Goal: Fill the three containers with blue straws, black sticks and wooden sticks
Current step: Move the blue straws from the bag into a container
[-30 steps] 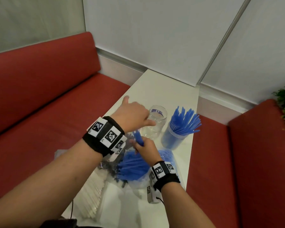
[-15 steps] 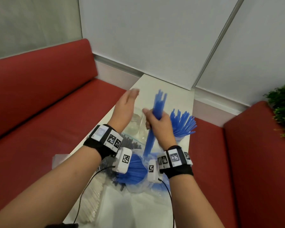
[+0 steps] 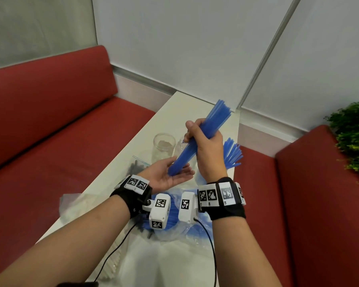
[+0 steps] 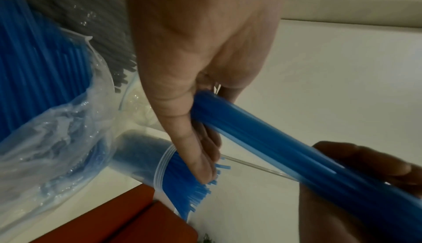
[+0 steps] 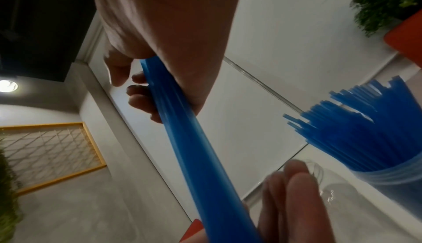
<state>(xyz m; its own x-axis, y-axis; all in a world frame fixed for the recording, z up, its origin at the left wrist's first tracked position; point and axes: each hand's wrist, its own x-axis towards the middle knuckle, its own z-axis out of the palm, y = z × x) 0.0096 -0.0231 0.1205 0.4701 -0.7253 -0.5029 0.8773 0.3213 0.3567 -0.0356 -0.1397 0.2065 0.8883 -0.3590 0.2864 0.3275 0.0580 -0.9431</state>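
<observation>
A person's right hand [image 3: 209, 150] grips a bundle of blue straws [image 3: 201, 141] around its middle, held tilted above a narrow white surface [image 3: 174, 108]. The left hand [image 3: 168, 175] lies released, palm up, with the bundle's lower ends resting against its straight fingers, apparently to square them.

As for progress, one container [image 4: 141, 158] at the right edge of the surface already holds a fan of blue straws; the head view mostly hides it behind the right hand. Two clear jars stand empty: one jar [image 3: 164, 148] to the left, a second jar [image 3: 180, 148] partly behind the bundle. So the blue part looks nearly done, while black and wooden sticks appear not yet started.

Near the person, an open plastic bag of blue straws [image 4: 41, 77] lies beside a bag of black sticks [image 3: 138, 165]. A pale bag at the near left edge may hold the wooden sticks; that cannot be told for certain.

Red benches [image 3: 60, 125] flank the surface, and a green plant [image 3: 354, 133] stands at the right. The filled container's splayed straws crowd its mouth, which may hinder adding more.
</observation>
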